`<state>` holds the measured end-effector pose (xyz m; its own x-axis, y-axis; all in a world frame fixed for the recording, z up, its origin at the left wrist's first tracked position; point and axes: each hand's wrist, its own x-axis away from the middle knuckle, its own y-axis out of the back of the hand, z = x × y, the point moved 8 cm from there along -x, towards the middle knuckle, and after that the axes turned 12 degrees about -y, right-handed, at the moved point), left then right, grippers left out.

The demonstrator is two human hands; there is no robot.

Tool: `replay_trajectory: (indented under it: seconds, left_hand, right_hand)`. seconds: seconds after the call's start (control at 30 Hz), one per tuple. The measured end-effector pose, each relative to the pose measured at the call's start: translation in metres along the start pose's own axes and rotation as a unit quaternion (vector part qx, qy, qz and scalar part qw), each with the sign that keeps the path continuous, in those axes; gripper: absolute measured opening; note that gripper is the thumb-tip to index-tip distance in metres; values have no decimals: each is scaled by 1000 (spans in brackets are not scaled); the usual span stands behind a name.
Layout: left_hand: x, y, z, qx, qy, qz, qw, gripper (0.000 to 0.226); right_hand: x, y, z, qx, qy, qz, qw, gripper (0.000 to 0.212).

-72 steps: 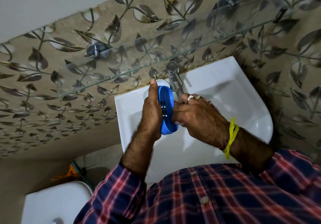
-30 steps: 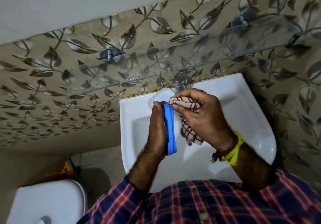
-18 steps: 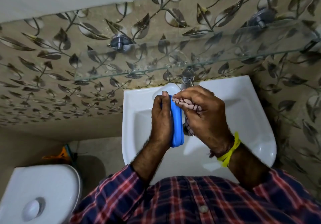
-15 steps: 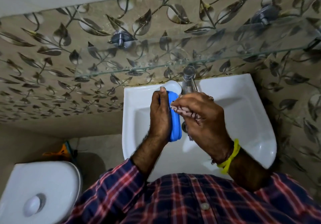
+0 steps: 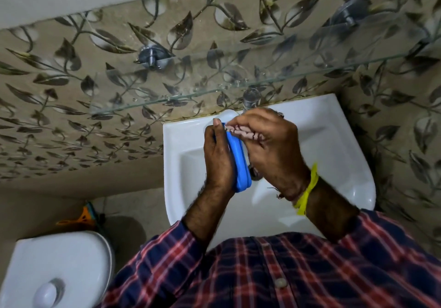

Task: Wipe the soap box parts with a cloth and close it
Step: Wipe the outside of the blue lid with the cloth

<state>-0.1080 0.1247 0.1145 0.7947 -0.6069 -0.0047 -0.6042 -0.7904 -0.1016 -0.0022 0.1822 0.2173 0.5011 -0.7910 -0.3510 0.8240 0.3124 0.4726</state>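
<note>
Over the white sink [image 5: 334,140], the left hand [image 5: 218,159] is gripping the blue soap box [image 5: 239,164] on edge, thumb lying up along its far end and palm covering its left face, so only the narrow rim is showing. The right hand [image 5: 272,145] is pinching a checked cloth [image 5: 243,133] in curled fingers and pressing it against the box's upper right side; most of the cloth is hiding under that hand, with only a pale, dark-lined fold peeking out. Whether the box is one part or two closed together is hard to make out from this edge-on angle. A tap [image 5: 250,98] is sitting partly behind the glass shelf [image 5: 191,95] and the right hand's knuckles. A yellow band [image 5: 307,188] is circling the right wrist. A white toilet tank [image 5: 59,267] is cut off at the lower left corner.
</note>
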Motion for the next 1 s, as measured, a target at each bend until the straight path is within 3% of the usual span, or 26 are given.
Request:
replay_trajectory:
  seconds: [0.13, 0.27, 0.37, 0.47, 0.63, 0.77, 0.9, 1.0]
  left_hand:
    - [-10, 8, 2, 12, 26, -27, 999, 37]
    - [1, 3, 9, 10, 43, -30, 999, 40]
    - [-12, 7, 4, 35, 63, -59, 996, 39]
    - [-18, 12, -2, 4, 29, -68, 997, 38]
    - [-4, 2, 3, 21, 54, -71, 996, 43]
    - [-23, 12, -10, 18, 51, -129, 990, 43]
    - [-10, 7, 0, 79, 93, -125, 985, 43]
    - [-19, 9, -5, 67, 74, -148, 984, 47]
  right_hand:
    - [29, -2, 3, 28, 40, 36, 998, 29]
    - [3, -3, -2, 5, 9, 20, 1000, 19]
    - [13, -6, 2, 1, 47, 33, 998, 26]
    - [37, 0, 4, 33, 81, 33, 996, 33]
    - [5, -2, -1, -5, 30, 20, 999, 23]
    - [36, 3, 6, 7, 97, 25, 995, 23]
    - [21, 0, 2, -8, 71, 8, 997, 33]
    - [17, -1, 7, -14, 89, 7, 996, 27]
